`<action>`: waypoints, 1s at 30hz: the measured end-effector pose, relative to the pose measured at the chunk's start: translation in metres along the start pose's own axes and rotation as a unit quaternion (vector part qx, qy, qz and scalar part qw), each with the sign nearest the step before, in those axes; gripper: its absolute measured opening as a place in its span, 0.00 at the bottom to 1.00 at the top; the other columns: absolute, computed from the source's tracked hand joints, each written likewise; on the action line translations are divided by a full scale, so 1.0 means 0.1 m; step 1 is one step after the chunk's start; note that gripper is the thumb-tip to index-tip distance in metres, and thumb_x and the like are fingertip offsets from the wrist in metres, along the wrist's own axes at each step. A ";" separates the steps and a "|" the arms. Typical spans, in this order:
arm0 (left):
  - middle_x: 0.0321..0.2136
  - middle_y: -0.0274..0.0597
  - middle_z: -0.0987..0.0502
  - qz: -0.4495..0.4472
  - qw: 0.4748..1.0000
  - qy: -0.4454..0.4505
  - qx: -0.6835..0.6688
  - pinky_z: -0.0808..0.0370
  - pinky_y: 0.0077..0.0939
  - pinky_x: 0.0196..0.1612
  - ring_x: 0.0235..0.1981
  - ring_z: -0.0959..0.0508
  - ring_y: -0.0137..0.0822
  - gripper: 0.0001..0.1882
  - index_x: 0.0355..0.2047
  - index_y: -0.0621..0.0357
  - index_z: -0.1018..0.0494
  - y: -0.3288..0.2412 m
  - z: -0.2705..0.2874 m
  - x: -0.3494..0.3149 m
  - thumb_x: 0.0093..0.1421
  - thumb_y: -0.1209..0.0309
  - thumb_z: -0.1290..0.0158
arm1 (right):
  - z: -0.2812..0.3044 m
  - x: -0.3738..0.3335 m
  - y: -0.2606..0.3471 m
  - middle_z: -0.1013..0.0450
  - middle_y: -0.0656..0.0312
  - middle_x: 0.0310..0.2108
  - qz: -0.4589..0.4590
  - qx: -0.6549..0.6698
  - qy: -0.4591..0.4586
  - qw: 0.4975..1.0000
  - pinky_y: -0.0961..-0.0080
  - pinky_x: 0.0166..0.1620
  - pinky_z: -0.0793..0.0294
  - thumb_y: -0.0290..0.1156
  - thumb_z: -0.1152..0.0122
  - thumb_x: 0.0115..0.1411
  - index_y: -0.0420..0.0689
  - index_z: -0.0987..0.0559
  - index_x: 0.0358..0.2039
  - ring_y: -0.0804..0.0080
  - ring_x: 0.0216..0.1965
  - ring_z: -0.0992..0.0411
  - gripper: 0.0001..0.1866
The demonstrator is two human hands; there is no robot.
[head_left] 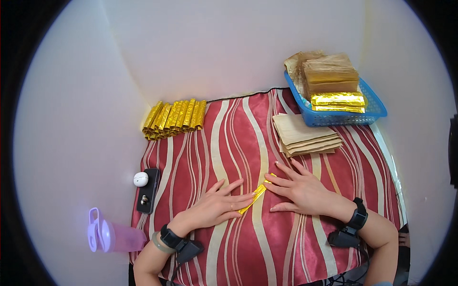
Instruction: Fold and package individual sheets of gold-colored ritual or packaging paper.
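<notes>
A narrow folded strip of gold foil paper (259, 192) lies slantwise on the striped red cloth between my hands. Fingers spread, my left hand (222, 202) rests flat with its fingertips on the strip's nearer end. My right hand (303, 189) is also spread out, its fingertips touching the strip's farther end. Neither hand is wrapped round anything. Beyond my right hand sits a stack of tan paper sheets (305, 135). At the far left, several gold foil paper rolls (175, 118) are piled side by side.
A blue plastic basket (329, 119) at the far right holds brown paper stacks (331, 71) and gold foil strips (338, 100). On the left edge lie a dark phone (151, 183), a white earbud case (140, 179) and a purple bottle (125, 237). White walls enclose the table.
</notes>
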State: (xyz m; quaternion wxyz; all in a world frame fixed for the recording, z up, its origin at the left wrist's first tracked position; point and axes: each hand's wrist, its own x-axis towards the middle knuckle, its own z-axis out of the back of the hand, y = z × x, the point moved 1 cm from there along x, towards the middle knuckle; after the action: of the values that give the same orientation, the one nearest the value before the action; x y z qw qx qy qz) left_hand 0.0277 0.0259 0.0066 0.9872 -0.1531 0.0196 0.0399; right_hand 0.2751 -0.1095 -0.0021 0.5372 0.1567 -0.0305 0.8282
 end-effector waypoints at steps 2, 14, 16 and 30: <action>0.66 0.20 0.37 -0.002 1.000 0.000 0.009 0.51 0.60 0.68 0.70 0.47 0.43 0.23 0.61 0.38 0.31 -0.01 -0.01 -0.11 0.65 0.62 0.50 | -0.02 -0.02 0.00 0.32 0.58 0.61 -0.001 -0.005 -0.004 1.000 0.50 0.69 0.51 0.63 0.50 0.61 0.44 0.24 0.56 0.52 0.67 0.43 0.36; 0.63 0.24 0.32 -0.008 0.999 -0.047 0.017 0.47 0.53 0.67 0.68 0.40 0.41 0.19 0.56 0.44 0.25 -0.07 -0.02 -0.18 0.65 0.63 0.49 | -0.03 0.07 0.22 0.34 0.56 0.62 0.039 -0.006 0.008 0.999 0.53 0.71 0.54 0.67 0.52 0.59 0.40 0.29 0.59 0.64 0.64 0.37 0.44; 0.63 0.24 0.32 -0.001 0.999 -0.047 0.010 0.48 0.52 0.67 0.68 0.40 0.40 0.19 0.56 0.44 0.25 -0.09 -0.03 -0.20 0.65 0.62 0.49 | -0.04 0.04 0.13 0.34 0.56 0.63 0.029 0.003 0.010 1.000 0.54 0.71 0.54 0.65 0.53 0.61 0.40 0.30 0.61 0.65 0.65 0.38 0.42; 0.41 0.40 0.20 0.092 0.970 -0.225 0.019 0.24 0.31 0.39 0.40 0.21 0.38 0.12 0.36 0.59 0.22 -0.51 -0.02 -0.07 0.54 0.66 0.37 | -0.09 0.11 0.05 0.39 0.47 0.63 -0.036 0.038 0.000 0.999 0.51 0.67 0.48 0.48 0.46 0.65 0.45 0.28 0.59 0.52 0.66 0.44 0.27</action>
State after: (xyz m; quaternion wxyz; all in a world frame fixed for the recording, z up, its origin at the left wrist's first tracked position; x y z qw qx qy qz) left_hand 0.0250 -0.0231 0.0206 0.9611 -0.1190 -0.1879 0.1638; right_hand 0.2640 -0.0996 -0.0069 0.5603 0.1780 0.0068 0.8089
